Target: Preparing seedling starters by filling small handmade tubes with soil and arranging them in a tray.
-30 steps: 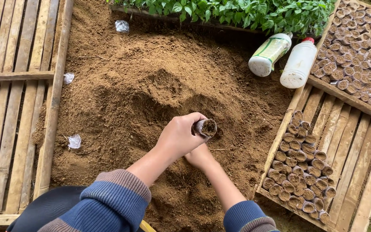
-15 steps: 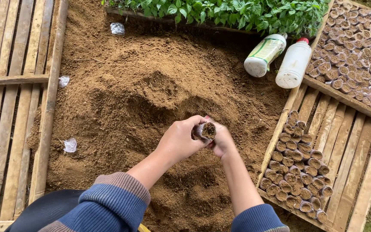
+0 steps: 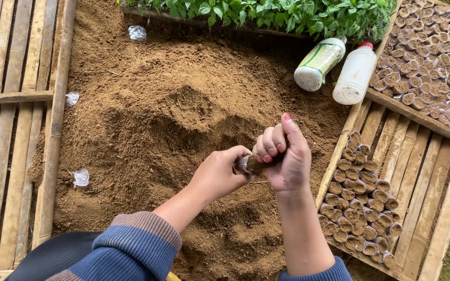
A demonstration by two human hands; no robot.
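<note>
Both hands meet over a heap of brown soil (image 3: 173, 119). My left hand (image 3: 220, 174) pinches one end of a small clear plastic seedling pot (image 3: 250, 165) filled with soil. My right hand (image 3: 283, 153) is closed around the other end, fingers curled over it. The pot lies roughly sideways between them and is mostly hidden by the fingers.
Rows of filled small pots (image 3: 360, 203) stand in a bamboo tray at the right, and several more (image 3: 433, 57) in a tray at top right. Two plastic bottles (image 3: 339, 65) lie by the soil's edge. Green seedlings (image 3: 266, 13) line the top. Bamboo slats (image 3: 11, 130) at left.
My right hand rose from the soil to the pot and closed on it. The pot turned from upright to sideways between both hands.
</note>
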